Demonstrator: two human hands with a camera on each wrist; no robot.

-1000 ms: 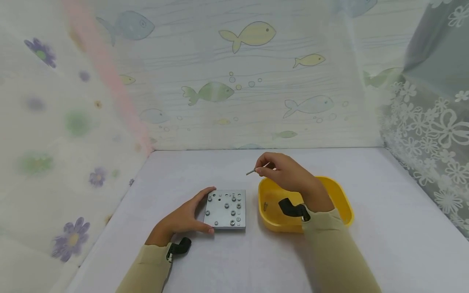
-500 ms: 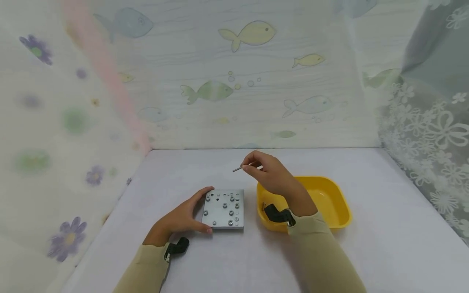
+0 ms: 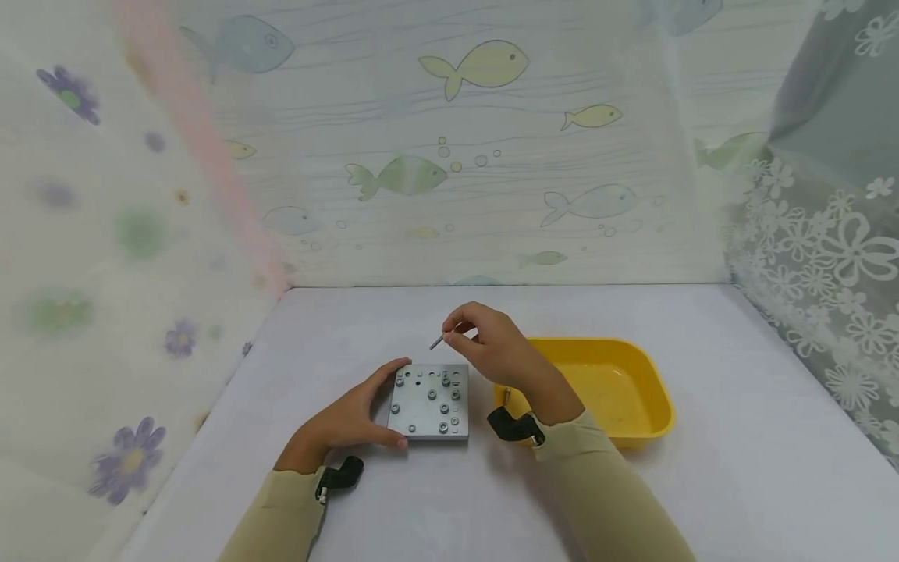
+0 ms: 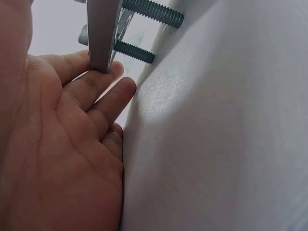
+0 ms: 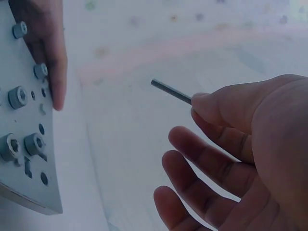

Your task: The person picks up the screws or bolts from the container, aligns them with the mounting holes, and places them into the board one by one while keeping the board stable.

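Note:
A square metal plate [image 3: 420,415] carries several socket-head bolts and has open holes near its far edge. My left hand [image 3: 347,421] grips the plate's left side, thumb at the near edge and a finger at the far one. In the left wrist view, threaded bolt shanks [image 4: 134,51] stick out from the plate's underside. My right hand [image 3: 492,343] pinches a thin, smooth metal pin [image 5: 171,91] between thumb and forefinger, its other fingers loosely bent. The pin is tilted, above and beyond the plate's far edge, apart from it. Its held end is hidden by the fingertips.
To the right of the plate stands a yellow plastic tub [image 3: 635,382], partly behind my right forearm. A small screw [image 3: 507,396] lies inside at its left end. White cloth [image 3: 435,499] covers the table, and patterned curtains [image 3: 492,172] hang around it.
My right hand has moved left with the pin, from above the tub towards the plate's far edge, and lately dipped lower. The left hand and plate stay nearly in place.

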